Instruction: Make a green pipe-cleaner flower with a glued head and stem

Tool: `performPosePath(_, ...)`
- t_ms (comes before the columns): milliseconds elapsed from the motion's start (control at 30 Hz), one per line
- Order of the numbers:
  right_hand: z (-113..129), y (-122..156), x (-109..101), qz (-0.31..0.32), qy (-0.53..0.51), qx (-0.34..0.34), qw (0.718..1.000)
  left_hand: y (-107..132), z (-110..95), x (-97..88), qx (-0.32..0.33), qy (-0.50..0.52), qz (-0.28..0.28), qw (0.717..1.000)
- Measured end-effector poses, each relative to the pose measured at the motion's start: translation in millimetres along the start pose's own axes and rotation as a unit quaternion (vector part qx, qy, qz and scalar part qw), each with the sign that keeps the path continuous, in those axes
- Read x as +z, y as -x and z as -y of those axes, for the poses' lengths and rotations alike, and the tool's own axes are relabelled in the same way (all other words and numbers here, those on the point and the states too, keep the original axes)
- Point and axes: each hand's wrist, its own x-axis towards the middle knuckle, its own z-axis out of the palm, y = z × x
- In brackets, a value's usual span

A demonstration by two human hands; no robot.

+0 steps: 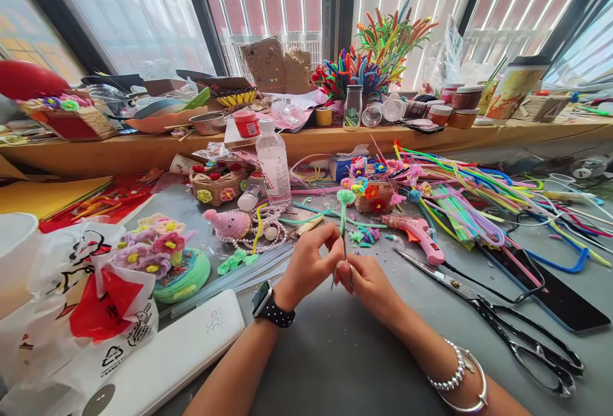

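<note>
My left hand (318, 256) is closed in a pinch on the stem of a small green pipe-cleaner flower (345, 197), which stands upright above my fingers. Right against it, my right hand (366, 282) pinches the lower part of the same stem, where thin dark ends stick out. The fingertips hide just how the ends run. Behind the flower is a woven basket (378, 199) with pipe-cleaner flowers. A pink glue gun (416, 237) lies to the right of my hands, and big scissors (493, 314) lie beyond it.
Left are a white power bank (191, 352), a plastic bag (115, 301) and a green pot of flowers (184, 275). A water bottle (272, 167) stands behind my hands. A phone (555, 288) and loose pipe cleaners (479, 193) lie at right. A cluttered ledge (306, 141) runs along the back.
</note>
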Motion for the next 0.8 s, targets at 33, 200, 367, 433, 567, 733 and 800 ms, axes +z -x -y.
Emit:
performPosePath(33,-0.5,-0.2,0.1,-0.003,-0.001,0.000,1.000,0.0,0.0,-0.3,-0.001,0.000,0.000,1.000)
performPosePath(200,-1.3,-0.8,0.5,-0.017,0.019,0.006,1.000,-0.4,-0.2,-2.4,0.000,0.014,-0.006,1.000)
performPosePath(367,-1.1,-0.9,0.8,-0.038,0.050,0.004,0.998,-0.5,-0.5,-3.5,-0.011,0.016,-0.016,1.000)
performPosePath(433,-1.6,-1.1,0.9,-0.042,0.050,0.003,0.998,-0.5,-0.7,-3.4,-0.013,0.013,-0.023,1.000)
performPosePath(567,-1.8,-1.3,0.6,-0.047,0.046,0.006,0.998,-0.6,-1.0,-2.8,-0.018,0.011,-0.033,0.999)
performPosePath(733,2.3,0.0,-1.4,-0.029,0.021,0.012,0.999,-0.6,-0.8,-2.5,-0.024,0.006,-0.051,0.998)
performPosePath(800,4.1,0.6,-1.8,-0.009,0.006,0.013,1.000,-0.5,-0.6,-2.2,-0.019,0.007,-0.045,0.999)
